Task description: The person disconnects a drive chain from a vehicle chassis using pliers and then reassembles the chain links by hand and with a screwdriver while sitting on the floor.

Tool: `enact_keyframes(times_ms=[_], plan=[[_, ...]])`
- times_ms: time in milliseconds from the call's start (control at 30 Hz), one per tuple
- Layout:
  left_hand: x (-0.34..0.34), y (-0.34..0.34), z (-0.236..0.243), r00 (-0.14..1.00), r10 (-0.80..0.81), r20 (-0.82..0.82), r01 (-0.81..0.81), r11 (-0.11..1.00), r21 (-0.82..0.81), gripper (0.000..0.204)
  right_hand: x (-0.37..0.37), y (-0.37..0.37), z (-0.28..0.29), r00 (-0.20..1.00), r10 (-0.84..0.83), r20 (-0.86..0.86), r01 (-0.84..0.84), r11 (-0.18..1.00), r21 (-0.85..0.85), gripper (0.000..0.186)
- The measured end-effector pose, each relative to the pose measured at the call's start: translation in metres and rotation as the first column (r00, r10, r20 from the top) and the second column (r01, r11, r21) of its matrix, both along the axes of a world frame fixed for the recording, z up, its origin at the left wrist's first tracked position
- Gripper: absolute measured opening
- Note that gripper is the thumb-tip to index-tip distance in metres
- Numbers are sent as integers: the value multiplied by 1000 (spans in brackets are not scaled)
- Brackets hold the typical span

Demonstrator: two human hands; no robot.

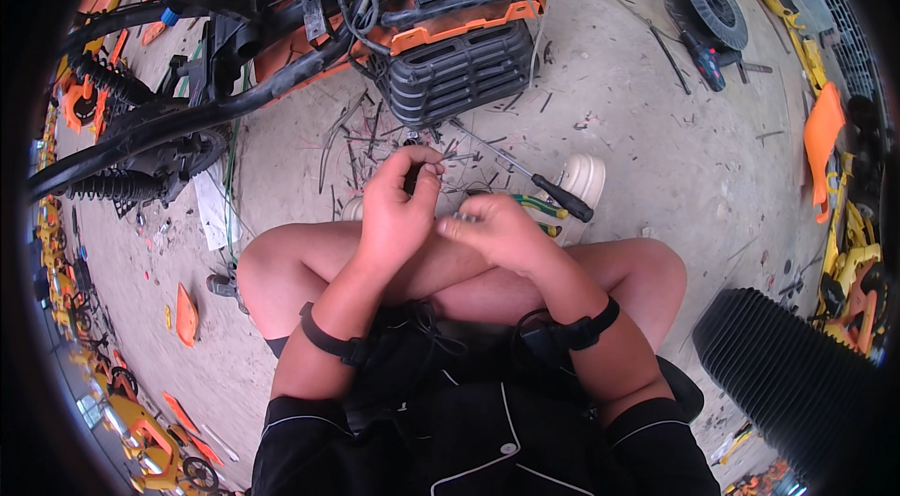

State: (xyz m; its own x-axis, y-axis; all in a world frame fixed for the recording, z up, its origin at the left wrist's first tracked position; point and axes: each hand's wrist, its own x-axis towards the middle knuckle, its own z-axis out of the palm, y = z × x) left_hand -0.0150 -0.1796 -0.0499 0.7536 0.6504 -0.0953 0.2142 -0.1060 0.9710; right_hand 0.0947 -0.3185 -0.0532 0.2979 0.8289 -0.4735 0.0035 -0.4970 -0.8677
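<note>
My left hand is raised over my crossed legs, its thumb and fingers curled together; whatever they grip is too small or hidden to name. Just to the right, my right hand pinches a small grey metallic piece between thumb and fingers. A long screwdriver with a black handle lies beyond the right hand. Partly hidden by that hand are green-and-yellow handles, seemingly of pliers. Ahead of both hands stands a black tubular vehicle frame with a black slatted plastic part under an orange strip.
Cable scraps litter the floor below the frame. A cordless drill lies at the far right, beside a grey disc. A large black ribbed object stands at the near right. Orange and yellow panels line both sides.
</note>
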Motion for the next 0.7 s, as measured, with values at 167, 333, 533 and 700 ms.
enact_keyframes(times_ms=[167, 333, 533, 700], plan=[[1, -1, -1, 999, 6, 34, -5, 1000, -11, 11, -3, -3, -2, 993, 81, 86, -86, 995, 59, 37], [-1, 0, 1, 1000, 6, 10, -7, 1000, 15, 11, 7, -4, 2, 963, -40, 267, 24, 998, 64, 29], [1, 0, 1, 1000, -4, -7, 4, 999, 37, 11, -5, -4, -2, 992, 32, 121, -40, 997, 63, 30], [1, 0, 3, 1000, 0, -4, 1, 1000, 19, 11, -16, -7, 3, 977, 104, 186, -131, 982, 138, 43]])
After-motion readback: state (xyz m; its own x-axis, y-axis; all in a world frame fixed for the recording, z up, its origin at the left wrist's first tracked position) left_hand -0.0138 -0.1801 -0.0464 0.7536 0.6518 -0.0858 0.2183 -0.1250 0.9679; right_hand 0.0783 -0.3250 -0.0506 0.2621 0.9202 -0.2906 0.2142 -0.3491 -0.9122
